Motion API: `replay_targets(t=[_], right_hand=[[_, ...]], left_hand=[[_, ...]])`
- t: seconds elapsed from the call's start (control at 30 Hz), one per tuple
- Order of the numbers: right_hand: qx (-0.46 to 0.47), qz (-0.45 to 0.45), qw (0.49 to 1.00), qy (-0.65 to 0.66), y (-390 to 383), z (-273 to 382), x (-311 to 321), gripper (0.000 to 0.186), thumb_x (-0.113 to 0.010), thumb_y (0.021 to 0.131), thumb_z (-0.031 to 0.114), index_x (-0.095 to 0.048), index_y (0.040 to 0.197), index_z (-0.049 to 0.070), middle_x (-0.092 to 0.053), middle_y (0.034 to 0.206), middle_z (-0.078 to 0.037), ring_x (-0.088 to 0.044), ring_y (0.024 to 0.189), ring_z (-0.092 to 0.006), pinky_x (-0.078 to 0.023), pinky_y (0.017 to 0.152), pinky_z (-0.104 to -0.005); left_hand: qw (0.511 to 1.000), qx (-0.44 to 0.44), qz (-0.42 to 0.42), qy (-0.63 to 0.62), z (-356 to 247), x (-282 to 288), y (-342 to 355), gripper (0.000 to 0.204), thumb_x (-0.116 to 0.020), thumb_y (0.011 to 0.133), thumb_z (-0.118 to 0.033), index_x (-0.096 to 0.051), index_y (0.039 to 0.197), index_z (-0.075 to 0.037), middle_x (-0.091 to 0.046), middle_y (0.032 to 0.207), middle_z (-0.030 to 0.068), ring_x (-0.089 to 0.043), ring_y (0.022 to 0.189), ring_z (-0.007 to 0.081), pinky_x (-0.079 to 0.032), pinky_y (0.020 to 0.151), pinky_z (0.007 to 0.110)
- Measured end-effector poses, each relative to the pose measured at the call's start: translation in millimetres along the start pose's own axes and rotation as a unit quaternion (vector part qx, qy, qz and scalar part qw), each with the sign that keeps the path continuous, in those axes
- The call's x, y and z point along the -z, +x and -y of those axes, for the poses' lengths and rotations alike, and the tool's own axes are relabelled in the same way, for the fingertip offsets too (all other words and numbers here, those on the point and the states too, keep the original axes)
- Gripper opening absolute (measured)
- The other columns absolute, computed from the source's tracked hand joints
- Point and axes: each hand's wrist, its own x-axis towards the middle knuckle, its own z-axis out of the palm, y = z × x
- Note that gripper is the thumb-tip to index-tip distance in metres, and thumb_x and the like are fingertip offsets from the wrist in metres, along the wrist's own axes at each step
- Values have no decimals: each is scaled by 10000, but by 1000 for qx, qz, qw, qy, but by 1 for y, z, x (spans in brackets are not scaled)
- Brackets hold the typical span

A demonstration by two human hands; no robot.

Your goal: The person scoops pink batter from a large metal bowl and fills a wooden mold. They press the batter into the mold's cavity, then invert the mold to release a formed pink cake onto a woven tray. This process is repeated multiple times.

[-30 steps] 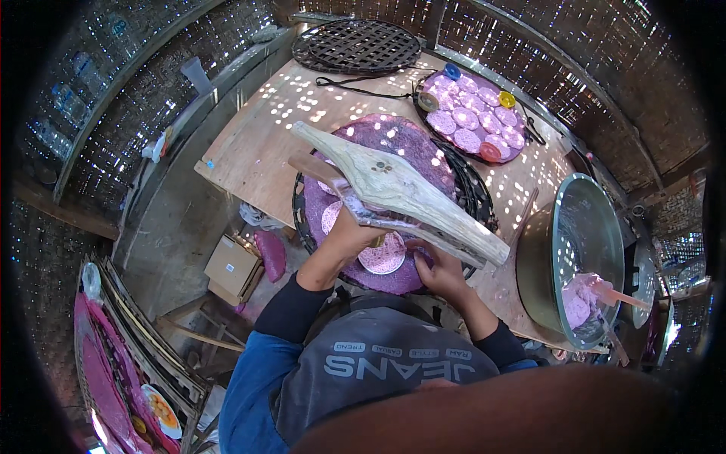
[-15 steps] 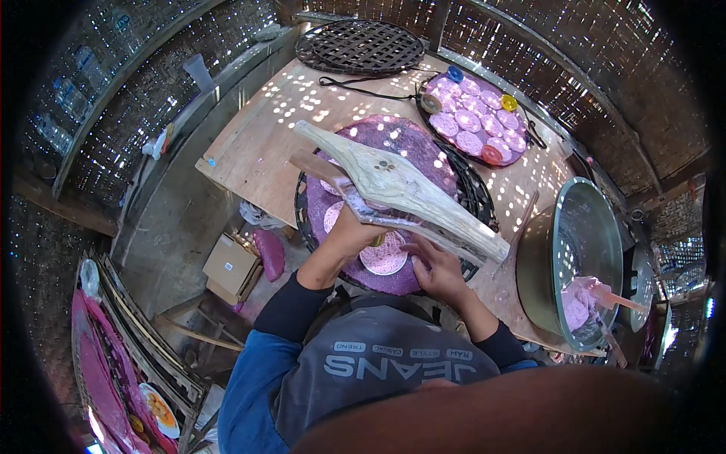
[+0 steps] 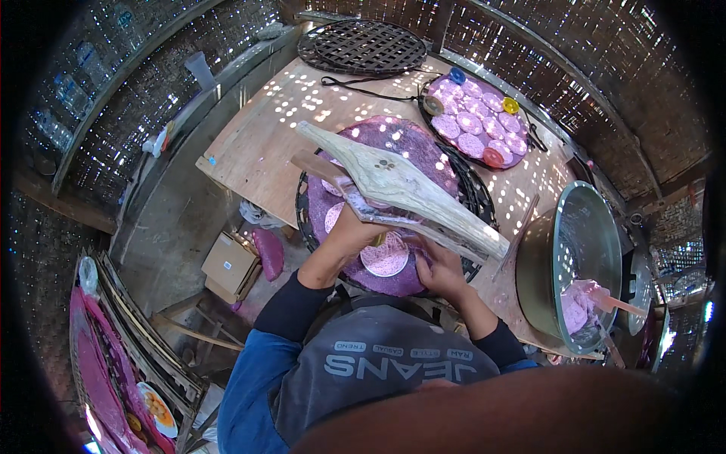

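We're prob. mid-shaping w/ the wooden press [image 3: 393, 172]. Pink disc [image 3: 385, 257] sits near side of the purple mat [image 3: 397, 284], btwn hands. L hand [image 3: 354, 233] & R hand [image 3: 441, 268]: fingers part hidden under press, can't tell grip. Next prob. needs steady press.

Pale block lettering [image 3: 397, 368], upside down, across grey shirt [image 3: 363, 325].
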Motion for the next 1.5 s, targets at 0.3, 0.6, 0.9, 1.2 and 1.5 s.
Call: replay_targets(t=[0.3,0.6,0.9,1.2,1.5], right_hand=[[-95,44,994,32,-5,5,7,369,-514,809,171,-541,1173,120,-537,1175,-174,-468,1120,-380,-342,957,-465],[3,-17,999,-30,-3,8,11,548,-533,760,75,-404,1292,92,-643,986,-53,-596,939,-294,-461,821,-376],[-111,59,989,75,-6,7,7,306,-521,797,164,-582,1093,119,-571,1101,-171,-514,1059,-361,-397,906,-436],[-114,73,984,113,-1,17,19,261,-498,823,178,-577,1069,145,-613,1011,-118,-579,951,-308,-460,809,-398],[-59,59,996,26,-1,19,15,553,-522,741,66,-428,1285,105,-649,983,-47,-605,936,-273,-461,829,-354]], left_hand=[[1000,-19,5,-7,3,1,0,516,-733,669,10,-511,1135,-3,-584,1079,68,-567,960,157,-472,813,280],[999,-34,-4,-6,5,0,-1,521,-741,658,9,-515,1128,-6,-584,1073,66,-566,960,158,-471,811,282],[1000,-12,-12,6,8,5,-1,509,-745,645,12,-532,1107,-4,-596,1049,62,-571,942,156,-473,793,284],[1000,1,-13,6,8,6,0,500,-736,645,9,-533,1102,-3,-598,1036,60,-574,924,154,-476,777,283],[1000,-4,-18,-3,6,7,-2,487,-732,652,5,-534,1097,-1,-598,1027,56,-575,903,144,-478,753,272]])
